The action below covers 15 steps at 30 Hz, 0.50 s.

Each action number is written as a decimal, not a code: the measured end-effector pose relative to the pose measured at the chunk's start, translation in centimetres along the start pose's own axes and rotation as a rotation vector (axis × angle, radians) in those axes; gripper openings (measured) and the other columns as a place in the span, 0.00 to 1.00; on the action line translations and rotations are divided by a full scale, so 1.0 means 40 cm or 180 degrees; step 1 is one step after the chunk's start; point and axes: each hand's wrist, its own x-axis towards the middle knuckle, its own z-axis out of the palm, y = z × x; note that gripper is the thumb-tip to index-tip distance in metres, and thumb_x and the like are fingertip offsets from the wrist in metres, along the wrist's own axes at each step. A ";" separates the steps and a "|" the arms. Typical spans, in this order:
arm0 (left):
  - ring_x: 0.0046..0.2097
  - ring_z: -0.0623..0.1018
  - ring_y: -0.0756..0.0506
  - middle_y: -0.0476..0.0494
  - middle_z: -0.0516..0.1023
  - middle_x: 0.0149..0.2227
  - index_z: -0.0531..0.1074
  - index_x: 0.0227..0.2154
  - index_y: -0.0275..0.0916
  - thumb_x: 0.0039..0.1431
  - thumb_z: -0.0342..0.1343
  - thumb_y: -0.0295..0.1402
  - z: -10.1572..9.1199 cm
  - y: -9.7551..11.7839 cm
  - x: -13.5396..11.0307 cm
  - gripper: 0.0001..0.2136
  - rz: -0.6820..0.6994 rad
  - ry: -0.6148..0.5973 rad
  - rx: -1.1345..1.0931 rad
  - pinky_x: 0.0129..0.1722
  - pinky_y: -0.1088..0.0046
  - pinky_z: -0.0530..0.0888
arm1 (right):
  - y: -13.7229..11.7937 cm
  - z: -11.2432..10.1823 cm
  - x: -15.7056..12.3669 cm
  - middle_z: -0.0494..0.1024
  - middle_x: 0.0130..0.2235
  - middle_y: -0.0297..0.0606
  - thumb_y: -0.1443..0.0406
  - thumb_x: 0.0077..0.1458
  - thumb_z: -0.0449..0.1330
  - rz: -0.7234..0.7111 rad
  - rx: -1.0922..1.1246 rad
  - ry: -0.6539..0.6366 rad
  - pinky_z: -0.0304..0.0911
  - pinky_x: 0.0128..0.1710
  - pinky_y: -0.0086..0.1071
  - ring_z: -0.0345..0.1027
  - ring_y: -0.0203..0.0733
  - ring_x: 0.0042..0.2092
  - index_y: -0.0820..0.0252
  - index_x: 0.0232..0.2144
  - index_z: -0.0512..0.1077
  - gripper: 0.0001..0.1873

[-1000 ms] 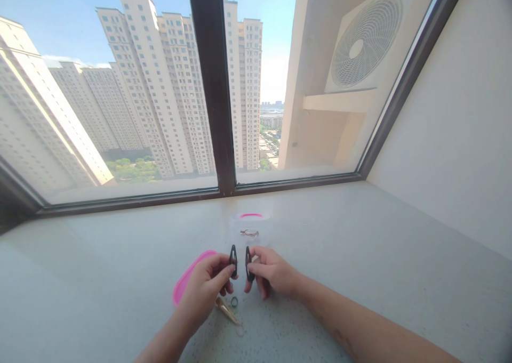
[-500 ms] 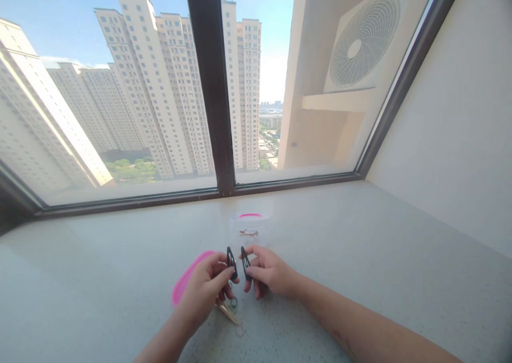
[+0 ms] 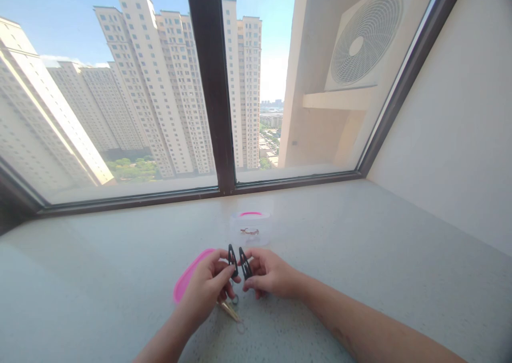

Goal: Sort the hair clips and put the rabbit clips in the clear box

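- The left hand, nearest the sill's front edge, pinches a black snap hair clip between thumb and fingers, a narrow grip with the clip upright
- The right hand holds a second black snap hair clip in the same narrow pinch, tilted so its tip leans toward the first
- The two clips sit just apart above the middle of the stone windowsill, their tips almost meeting (whether they touch is hard to tell from here), and neither hand lets go
- Under the left hand lie a gold hair clip and a small dark ring, with a faint clear ring just beyond the gold clip's tip, toward the front edge
- A flat pink plastic lid lies beside the left hand, partly under it
- Farther back, toward the window, stands a clear plastic box with a small gold-toned piece inside
- Past the sill's back edge, a dark window mullion divides the view of tower blocks and an outdoor air-conditioner unit
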 end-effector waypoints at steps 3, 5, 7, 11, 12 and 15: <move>0.20 0.75 0.50 0.48 0.77 0.25 0.64 0.38 0.36 0.55 0.54 0.40 0.001 -0.001 0.001 0.14 -0.0003 0.0020 0.0004 0.17 0.79 0.64 | 0.006 -0.001 0.002 0.74 0.29 0.35 0.70 0.42 0.65 -0.0006 0.0026 -0.0017 0.65 0.21 0.24 0.69 0.34 0.26 0.62 0.42 0.66 0.22; 0.20 0.75 0.50 0.48 0.76 0.25 0.64 0.39 0.36 0.55 0.54 0.40 0.002 0.000 0.001 0.14 -0.0017 0.0022 0.0013 0.16 0.80 0.63 | 0.009 -0.002 0.004 0.74 0.30 0.36 0.69 0.42 0.66 -0.0026 0.0017 -0.0035 0.65 0.22 0.25 0.70 0.36 0.27 0.62 0.42 0.66 0.22; 0.20 0.74 0.51 0.48 0.76 0.25 0.63 0.41 0.37 0.55 0.54 0.39 0.002 0.002 0.002 0.15 -0.0024 0.0009 0.0010 0.16 0.80 0.63 | 0.009 -0.003 0.004 0.74 0.30 0.36 0.69 0.42 0.66 -0.0043 -0.0006 -0.0045 0.66 0.22 0.26 0.70 0.36 0.28 0.62 0.42 0.66 0.22; 0.20 0.74 0.51 0.49 0.76 0.25 0.62 0.43 0.37 0.54 0.55 0.39 0.000 0.002 0.004 0.16 -0.0037 -0.0023 -0.0025 0.16 0.81 0.61 | 0.004 -0.005 0.003 0.73 0.27 0.33 0.68 0.42 0.67 -0.0019 -0.0091 -0.0039 0.64 0.21 0.25 0.67 0.32 0.23 0.62 0.42 0.66 0.23; 0.20 0.74 0.51 0.49 0.76 0.25 0.62 0.43 0.37 0.54 0.55 0.38 0.000 0.002 0.004 0.16 -0.0040 -0.0026 -0.0029 0.16 0.81 0.61 | 0.003 -0.005 0.003 0.73 0.27 0.33 0.68 0.42 0.67 -0.0020 -0.0106 -0.0045 0.64 0.21 0.25 0.66 0.32 0.22 0.62 0.42 0.67 0.23; 0.20 0.74 0.51 0.49 0.76 0.25 0.62 0.43 0.37 0.53 0.56 0.37 0.000 0.001 0.003 0.16 -0.0042 -0.0038 -0.0022 0.16 0.81 0.61 | 0.003 -0.007 0.002 0.73 0.29 0.34 0.67 0.41 0.68 -0.0043 -0.0112 -0.0053 0.64 0.21 0.25 0.66 0.31 0.23 0.62 0.42 0.67 0.23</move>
